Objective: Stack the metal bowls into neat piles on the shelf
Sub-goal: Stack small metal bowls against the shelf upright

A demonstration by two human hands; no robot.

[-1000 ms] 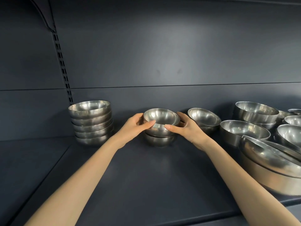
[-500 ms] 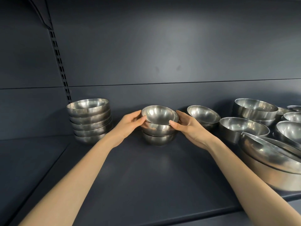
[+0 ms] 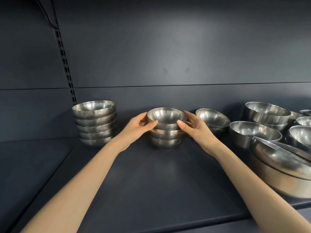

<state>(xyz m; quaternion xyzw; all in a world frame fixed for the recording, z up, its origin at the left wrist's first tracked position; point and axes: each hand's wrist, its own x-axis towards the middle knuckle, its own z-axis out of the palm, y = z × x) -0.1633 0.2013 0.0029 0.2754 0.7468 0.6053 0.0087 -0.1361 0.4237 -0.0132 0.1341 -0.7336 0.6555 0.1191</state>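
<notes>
Two hands, the left hand and the right hand, clasp from either side the small round shiny metal bowl, which tops a short pile of like bowls midway along the dark grey shelf. To the left stands a neat stack of five metal bowls. Just beside the right hand a tilted metal bowl leans on another, with a loose crowd of larger metal bowls beyond it.

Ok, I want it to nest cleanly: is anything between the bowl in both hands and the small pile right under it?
Nothing visible. The held bowl is directly over the middle pile, with only the left hand and right hand gripping its sides.
</notes>
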